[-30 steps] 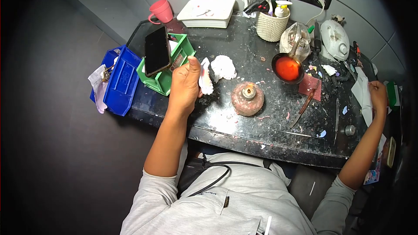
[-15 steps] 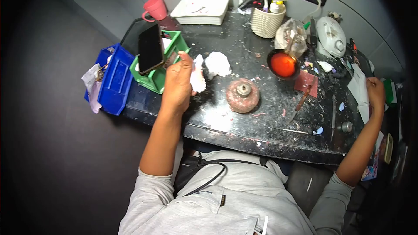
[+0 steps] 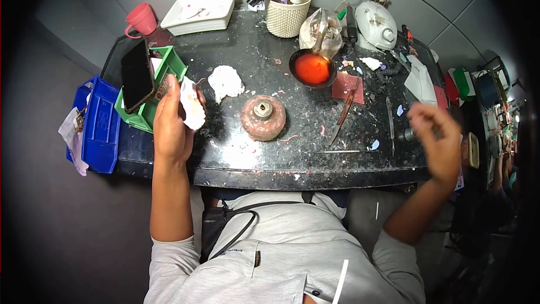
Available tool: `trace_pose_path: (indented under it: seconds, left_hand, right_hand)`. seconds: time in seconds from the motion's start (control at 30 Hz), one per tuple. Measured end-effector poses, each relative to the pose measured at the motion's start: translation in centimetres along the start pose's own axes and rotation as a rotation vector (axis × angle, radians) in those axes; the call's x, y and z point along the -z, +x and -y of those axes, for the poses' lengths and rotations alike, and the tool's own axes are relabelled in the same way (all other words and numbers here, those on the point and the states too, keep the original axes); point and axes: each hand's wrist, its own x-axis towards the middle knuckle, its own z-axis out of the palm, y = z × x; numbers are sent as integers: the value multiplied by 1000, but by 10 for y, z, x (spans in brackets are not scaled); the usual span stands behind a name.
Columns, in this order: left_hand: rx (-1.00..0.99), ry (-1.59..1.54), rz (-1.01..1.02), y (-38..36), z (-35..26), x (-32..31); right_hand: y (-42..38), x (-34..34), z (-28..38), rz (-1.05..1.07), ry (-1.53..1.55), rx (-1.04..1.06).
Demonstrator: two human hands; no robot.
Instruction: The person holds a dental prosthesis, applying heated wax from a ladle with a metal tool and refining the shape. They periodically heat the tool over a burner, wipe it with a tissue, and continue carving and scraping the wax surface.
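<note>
My left hand (image 3: 170, 126) is closed around a white plaster dental cast (image 3: 193, 104), thumb pointing up, beside the green bin. My right hand (image 3: 439, 141) is raised over the table's right edge, fingers bent and apart, with nothing visible in it. Behind that hand, a small metal cup (image 3: 409, 134) is partly covered. Another white plaster piece (image 3: 226, 82) lies on the table to the right of the cast. A stained round spirit lamp (image 3: 262, 119) stands in the middle. A wax knife (image 3: 344, 114) rests partly on a red wax sheet (image 3: 352, 87).
A phone (image 3: 138, 76) leans on the green bin (image 3: 174, 63), beside a blue bin (image 3: 101, 129). A pan (image 3: 313, 68) holds red liquid. Farther back are a pink mug (image 3: 142, 19), white trays (image 3: 199, 12) and a woven pot (image 3: 288, 18). White paper (image 3: 421, 81) lies right.
The view has turned right. My right hand has left the white paper at the far right and moved toward me, fingers now raised. My left hand still holds the cast.
</note>
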Motion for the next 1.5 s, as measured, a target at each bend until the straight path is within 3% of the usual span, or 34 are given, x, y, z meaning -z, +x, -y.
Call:
trace_pose_path:
  seconds: [0.07, 0.13, 0.33, 0.47, 0.53, 0.77, 0.83, 1.17, 1.37, 1.43, 1.5]
  left_hand:
    - [43, -7, 53, -9, 1, 4]
    - [94, -10, 108, -21, 4, 5]
    - [160, -111, 160, -62, 14, -10]
    - [165, -165, 408, -85, 17, -17]
    - [148, -126, 435, -89, 14, -22]
    - [184, -159, 446, -93, 11, -24]
    - [195, -169, 447, -93, 12, -23]
    - [241, -166, 424, -90, 15, -24]
    - [257, -185, 376, -88, 17, -25]
    - [263, -204, 383, -86, 20, -23]
    - [269, -222, 391, -86, 24, -23]
  right_hand:
    - [-26, -22, 6, 106, -111, 98]
    - [-43, -36, 2, 84, -166, 56]
    - [-68, -47, -25, -102, -326, -98]
    - [-65, -50, -38, -197, -396, -195]
    - [-62, -54, -45, -257, -412, -219]
    - [-53, -63, -57, -354, -417, -222]
    - [-51, -66, -58, -409, -517, -81]
    - [-51, -66, -63, -331, -633, -93]
    - [-54, -62, -50, -279, -432, -290]
    - [-58, -55, -53, -274, -591, -150]
    - [-60, -50, -63, -308, -514, -140]
